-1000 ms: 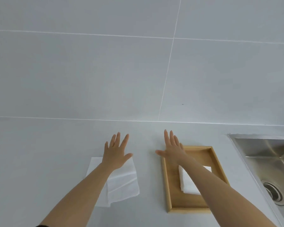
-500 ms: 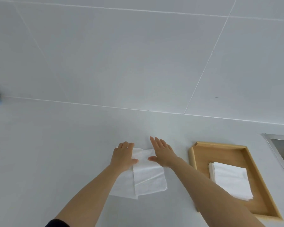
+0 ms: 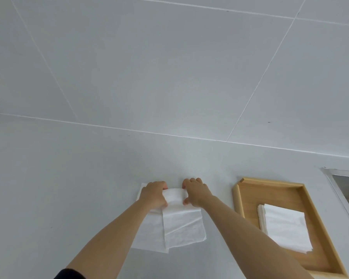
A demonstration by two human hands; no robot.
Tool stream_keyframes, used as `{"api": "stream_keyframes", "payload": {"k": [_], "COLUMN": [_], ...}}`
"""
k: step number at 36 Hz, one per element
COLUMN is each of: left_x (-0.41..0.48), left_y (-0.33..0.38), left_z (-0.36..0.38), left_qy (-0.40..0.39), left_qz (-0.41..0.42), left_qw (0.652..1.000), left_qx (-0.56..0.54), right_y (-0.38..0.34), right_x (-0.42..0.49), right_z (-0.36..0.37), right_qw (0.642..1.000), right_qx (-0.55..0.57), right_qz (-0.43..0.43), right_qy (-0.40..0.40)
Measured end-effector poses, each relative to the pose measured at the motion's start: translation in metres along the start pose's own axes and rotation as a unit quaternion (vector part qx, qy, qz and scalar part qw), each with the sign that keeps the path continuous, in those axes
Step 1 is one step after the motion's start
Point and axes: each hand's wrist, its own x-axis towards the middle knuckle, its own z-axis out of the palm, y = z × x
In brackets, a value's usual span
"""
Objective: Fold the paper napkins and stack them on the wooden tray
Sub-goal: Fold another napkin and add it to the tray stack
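A few white paper napkins lie on the pale counter; the top napkin (image 3: 181,222) overlaps another napkin (image 3: 149,232) beneath it. My left hand (image 3: 154,195) pinches the top napkin's far left corner, and my right hand (image 3: 195,192) pinches its far right corner, with the far edge curling up between them. To the right stands the wooden tray (image 3: 274,188), holding a small stack of folded napkins (image 3: 284,226).
A white tiled wall (image 3: 169,67) rises behind the counter. The metal rim of a sink (image 3: 334,184) shows at the far right, beyond the tray. Bare counter stretches to the left of the napkins.
My hands went from hovering flat, fingers spread, to curling onto the top napkin's far edge and gripping it. The view swung left, so the tray now sits farther right.
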Motion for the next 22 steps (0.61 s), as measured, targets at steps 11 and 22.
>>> {"api": "stream_keyframes", "payload": {"k": [11,22], "left_x": [-0.003,-0.028], "left_y": [0.010,0.015], "left_z": [-0.014,-0.012], "left_qy": [0.067,0.099], "left_qz": [0.058,0.099], "left_qw": [0.992,0.982], "left_qx": [-0.088,-0.129], "right_y": [0.012,0.020], "right_x": [-0.009,-0.039], "right_z": [-0.011,-0.014], "right_qw": [0.994,0.987], "right_qx": [0.093,0.138], "right_qz": [0.012,-0.017], "right_qy": [0.047,0.080]}}
